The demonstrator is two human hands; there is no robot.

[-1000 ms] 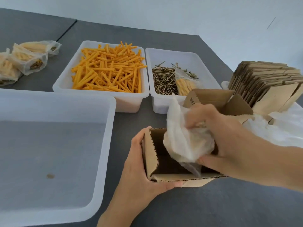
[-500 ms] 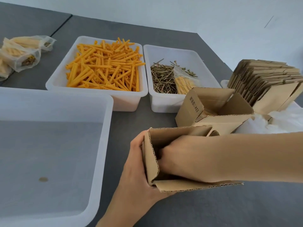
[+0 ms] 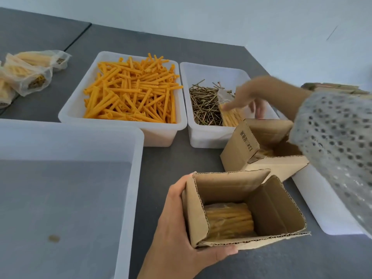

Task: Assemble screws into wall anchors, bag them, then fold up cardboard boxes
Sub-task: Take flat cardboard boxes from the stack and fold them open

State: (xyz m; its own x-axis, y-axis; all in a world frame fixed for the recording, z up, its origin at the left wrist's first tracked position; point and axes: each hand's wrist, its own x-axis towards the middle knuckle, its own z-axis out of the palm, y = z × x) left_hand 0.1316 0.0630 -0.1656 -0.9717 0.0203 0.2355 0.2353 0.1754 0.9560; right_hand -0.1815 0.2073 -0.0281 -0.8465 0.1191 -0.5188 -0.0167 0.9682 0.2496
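Bagged anchors [image 3: 230,115] lie in the screw bin [image 3: 211,135], far and right of the open carton [image 3: 241,208], long axis running near-to-far with a slight tilt. I judge my right hand [image 3: 246,97] the nearer: it hovers directly over that bag, fingers spread, gripping nothing. My left hand [image 3: 181,228] clasps the carton's near-left corner on the worktop [image 3: 171,158]; one bag [image 3: 228,220] is inside it.
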